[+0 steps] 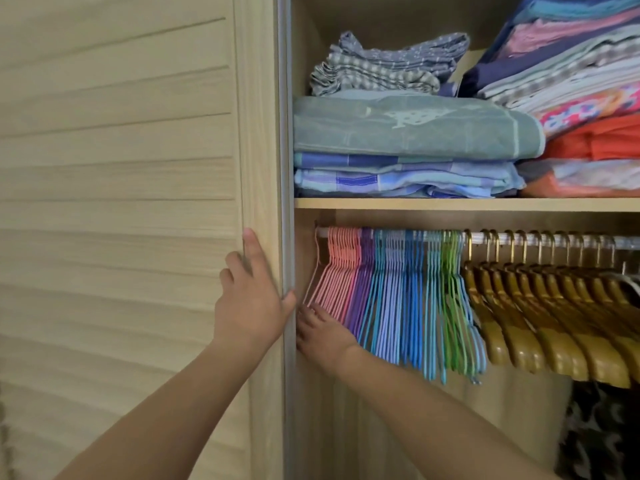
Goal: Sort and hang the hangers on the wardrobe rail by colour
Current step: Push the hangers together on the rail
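Nearest us, our left hand point(251, 306) lies flat, fingers straight, on the louvred door point(121, 202); our right hand point(325, 336) curls round its edge. Behind hang colour-grouped hangers point(398, 299) on the rail point(540, 239), then folded linens point(412, 133) above; no legible writing

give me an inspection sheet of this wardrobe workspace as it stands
surface: rail under the shelf
job's things: thin hangers grouped pink, purple, blue, green; wooden hangers to their right
clutter: folded linen stacked on the shelf
grippers: left hand pressed flat on the sliding door edge; right hand at the door edge below the pink hangers, its grip unclear
cables: nothing seen
surroundings: dark patterned fabric at lower right
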The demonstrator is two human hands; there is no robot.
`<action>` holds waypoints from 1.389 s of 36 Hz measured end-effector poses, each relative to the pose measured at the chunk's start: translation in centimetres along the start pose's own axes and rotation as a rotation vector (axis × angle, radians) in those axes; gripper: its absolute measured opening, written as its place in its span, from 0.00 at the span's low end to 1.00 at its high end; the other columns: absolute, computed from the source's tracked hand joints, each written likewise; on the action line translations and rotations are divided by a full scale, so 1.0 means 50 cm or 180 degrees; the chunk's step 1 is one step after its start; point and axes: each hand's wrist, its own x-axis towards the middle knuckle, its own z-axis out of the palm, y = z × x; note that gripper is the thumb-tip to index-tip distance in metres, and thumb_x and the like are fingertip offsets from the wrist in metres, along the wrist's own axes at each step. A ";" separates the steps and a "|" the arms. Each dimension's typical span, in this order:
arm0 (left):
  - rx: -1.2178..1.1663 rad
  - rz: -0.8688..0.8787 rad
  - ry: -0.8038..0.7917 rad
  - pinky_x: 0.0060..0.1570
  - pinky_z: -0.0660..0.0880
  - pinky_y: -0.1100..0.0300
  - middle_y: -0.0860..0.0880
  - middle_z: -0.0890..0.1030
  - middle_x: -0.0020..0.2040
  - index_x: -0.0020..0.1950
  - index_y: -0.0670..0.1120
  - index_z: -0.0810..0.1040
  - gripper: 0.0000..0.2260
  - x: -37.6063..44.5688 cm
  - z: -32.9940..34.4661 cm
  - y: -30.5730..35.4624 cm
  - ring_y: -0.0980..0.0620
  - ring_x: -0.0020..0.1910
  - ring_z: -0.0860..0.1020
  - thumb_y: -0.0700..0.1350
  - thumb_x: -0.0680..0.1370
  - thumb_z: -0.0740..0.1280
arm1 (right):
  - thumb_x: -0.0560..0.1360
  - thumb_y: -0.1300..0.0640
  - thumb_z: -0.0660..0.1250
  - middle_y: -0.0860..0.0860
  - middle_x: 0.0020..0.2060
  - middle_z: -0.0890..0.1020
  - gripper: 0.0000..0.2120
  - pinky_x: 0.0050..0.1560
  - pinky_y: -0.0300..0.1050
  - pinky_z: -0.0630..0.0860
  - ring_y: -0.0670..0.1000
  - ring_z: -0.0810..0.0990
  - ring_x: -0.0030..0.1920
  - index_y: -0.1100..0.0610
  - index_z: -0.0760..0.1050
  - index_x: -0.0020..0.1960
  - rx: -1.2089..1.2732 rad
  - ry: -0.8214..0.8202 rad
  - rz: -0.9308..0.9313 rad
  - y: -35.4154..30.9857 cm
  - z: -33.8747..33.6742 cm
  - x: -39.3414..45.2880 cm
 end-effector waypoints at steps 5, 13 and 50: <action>0.0079 0.0052 -0.0020 0.54 0.77 0.45 0.36 0.60 0.70 0.81 0.42 0.32 0.54 0.001 0.002 -0.003 0.36 0.65 0.68 0.61 0.77 0.69 | 0.82 0.52 0.61 0.57 0.78 0.64 0.27 0.78 0.67 0.48 0.65 0.54 0.79 0.55 0.62 0.79 -0.0550 -0.0092 -0.0259 0.008 -0.009 0.010; 0.0068 0.0021 0.0001 0.56 0.77 0.46 0.38 0.58 0.72 0.80 0.44 0.28 0.55 0.004 0.003 -0.003 0.37 0.67 0.66 0.62 0.77 0.69 | 0.82 0.48 0.60 0.55 0.75 0.70 0.23 0.77 0.64 0.52 0.63 0.59 0.78 0.54 0.69 0.75 -0.1055 -0.0248 -0.0507 0.021 -0.038 0.019; -0.0360 -0.0228 -0.0178 0.60 0.73 0.42 0.35 0.56 0.72 0.81 0.44 0.29 0.53 -0.002 -0.005 0.018 0.34 0.66 0.64 0.55 0.78 0.71 | 0.84 0.43 0.52 0.58 0.82 0.42 0.34 0.79 0.58 0.49 0.65 0.59 0.78 0.55 0.41 0.83 0.0996 -0.0313 0.0404 0.069 0.011 -0.069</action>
